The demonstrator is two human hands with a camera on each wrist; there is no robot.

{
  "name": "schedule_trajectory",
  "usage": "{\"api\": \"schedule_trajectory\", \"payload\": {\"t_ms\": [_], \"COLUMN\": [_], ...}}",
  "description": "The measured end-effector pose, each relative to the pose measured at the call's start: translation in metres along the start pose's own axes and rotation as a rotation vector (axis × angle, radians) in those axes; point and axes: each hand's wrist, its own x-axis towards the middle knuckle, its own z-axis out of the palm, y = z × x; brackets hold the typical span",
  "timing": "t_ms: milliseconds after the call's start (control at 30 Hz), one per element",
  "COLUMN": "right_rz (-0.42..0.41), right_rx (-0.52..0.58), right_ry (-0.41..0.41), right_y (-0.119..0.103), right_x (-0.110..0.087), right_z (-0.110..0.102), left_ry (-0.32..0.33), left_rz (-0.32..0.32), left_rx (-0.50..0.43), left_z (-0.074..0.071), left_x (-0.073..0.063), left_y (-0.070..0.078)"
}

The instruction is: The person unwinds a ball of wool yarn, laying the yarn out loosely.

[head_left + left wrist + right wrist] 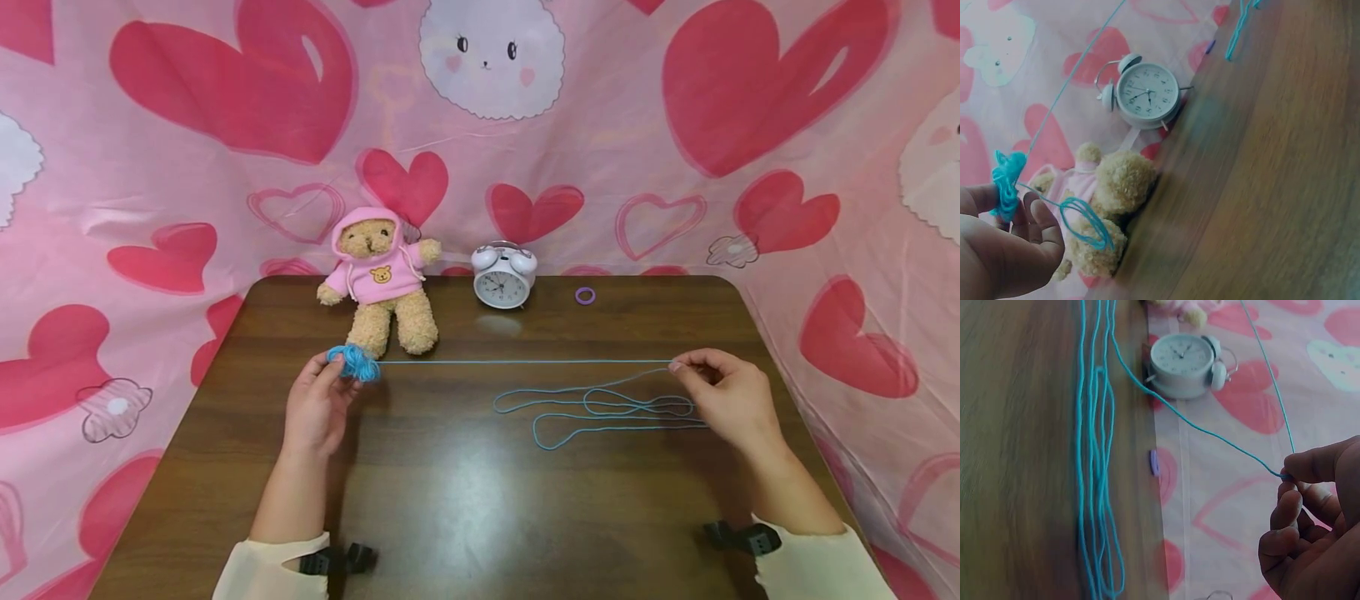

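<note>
Both forearms reach from the near edge toward the far side, the left hand [318,408] at left and the right hand [735,404] at right, well apart and roughly level across the scene. The left hand grips a blue yarn bundle [354,363] between thumb and fingers, with a small loop hanging from it, seen in the left wrist view. The right hand pinches the yarn between thumb and forefinger, its other fingers curled inward. From the bundle a taut strand [525,362] points right to the right fingertips, its long axis running left to right, nearly parallel to the far edge of the table [450,517]. From the pinch, slack yarn runs down to loose loops [633,406] lying on the right half of the table, stretched lengthwise left to right. Along the far side, left to right, are a teddy bear [386,283], a white alarm clock [502,287] and a purple ring [577,293]
</note>
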Motion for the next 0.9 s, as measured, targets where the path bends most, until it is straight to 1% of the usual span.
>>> {"api": "schedule_trajectory", "payload": {"t_ms": [167, 367, 500, 667, 800, 900], "right_rz": [0.021, 0.045, 0.053, 0.058, 0.087, 0.108], "right_rx": [-0.023, -0.041, -0.042, -0.029, -0.014, -0.025], "right_ry": [0.013, 0.001, 0.01, 0.036, 0.037, 0.038], "right_y": [0.01, 0.016, 0.023, 0.038, 0.053, 0.064], "right_x": [-0.004, -0.007, -0.006, -0.004, -0.003, -0.002], "right_z": [-0.006, -0.009, -0.012, -0.019, -0.026, -0.031], "left_ry": [0.03, 0.043, 0.058, 0.101, 0.113, 0.126], "left_rz": [-0.015, -0.006, -0.009, -0.004, 0.004, 0.011], "left_rx": [-0.027, -0.054, -0.068, -0.098, -0.131, -0.159], "left_z": [-0.003, -0.007, -0.009, -0.012, -0.017, -0.02], "left_x": [0.002, 0.003, 0.003, 0.003, 0.003, 0.003], "left_y": [0.003, 0.003, 0.005, 0.009, 0.012, 0.014]}}
